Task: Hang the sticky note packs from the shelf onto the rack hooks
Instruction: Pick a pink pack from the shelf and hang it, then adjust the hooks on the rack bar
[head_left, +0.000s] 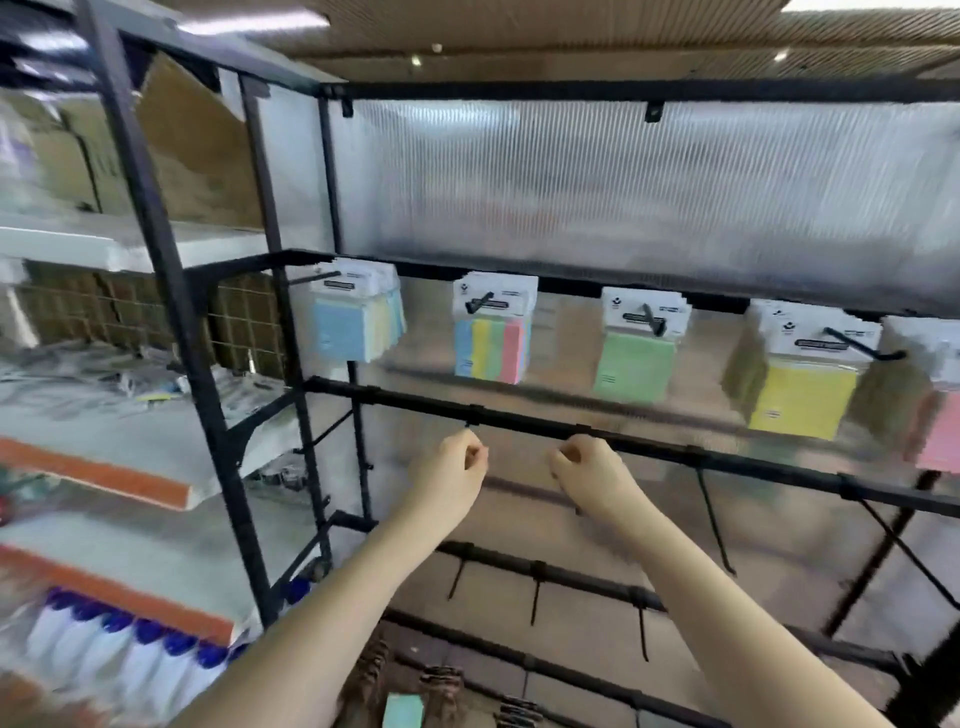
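Both hands empty under the hung sticky note packs

The left hand (457, 462) and right hand (587, 462) are loosely curled and hold nothing, below the blue pack (343, 327) and striped pack (493, 338) on the rack hooks. The packs look light and flat; take them at the stiff white header card, by the hole.

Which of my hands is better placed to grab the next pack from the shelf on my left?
Probably the left hand: it is nearer that shelf. Both hands are empty, the right hand beside it.
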